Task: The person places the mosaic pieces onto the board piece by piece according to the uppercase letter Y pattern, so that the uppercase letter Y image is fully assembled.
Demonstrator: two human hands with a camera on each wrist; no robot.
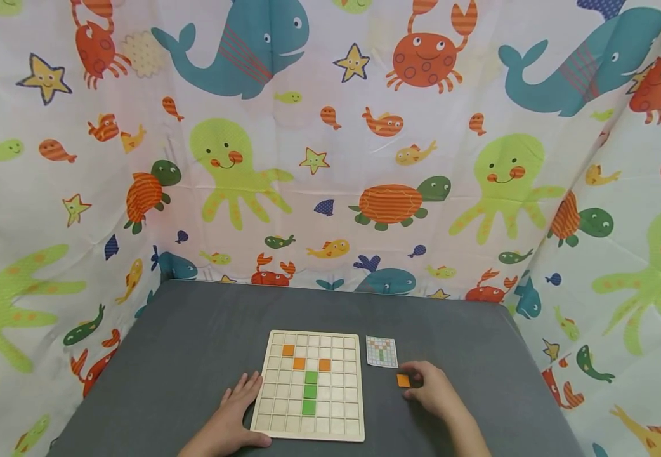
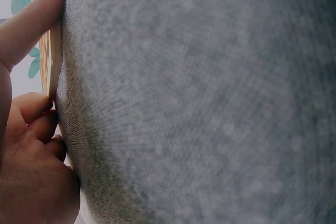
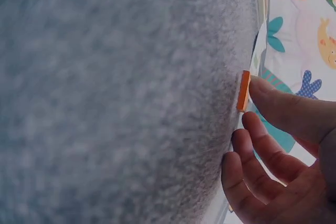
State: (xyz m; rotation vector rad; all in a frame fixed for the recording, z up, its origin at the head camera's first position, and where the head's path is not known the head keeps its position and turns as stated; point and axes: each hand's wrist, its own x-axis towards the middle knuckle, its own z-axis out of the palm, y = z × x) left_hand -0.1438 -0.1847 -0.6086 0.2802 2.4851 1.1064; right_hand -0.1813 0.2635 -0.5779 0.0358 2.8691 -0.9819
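Observation:
A pale wooden grid board point(image 1: 339, 409) lies on the grey table. Orange tiles point(image 1: 299, 364) and a column of green tiles point(image 1: 310, 391) sit in its squares. My left hand point(image 1: 233, 409) rests at the board's left side, fingers spread along the edge and thumb at the near left corner. The left wrist view shows the thumb against the board edge point(image 2: 55, 61). To the right of the board, my right hand point(image 1: 432, 388) holds a loose orange tile point(image 1: 403, 381) at the table surface, thumb and fingers curled round it. That tile point(image 3: 243, 92) appears edge-on by the thumb in the right wrist view.
A small printed card point(image 1: 382, 352) with a coloured grid pattern lies beside the board's upper right, just beyond my right hand. Grey cloth covers the table point(image 1: 222, 317). A curtain point(image 1: 330, 209) with sea animals hangs behind and along both sides.

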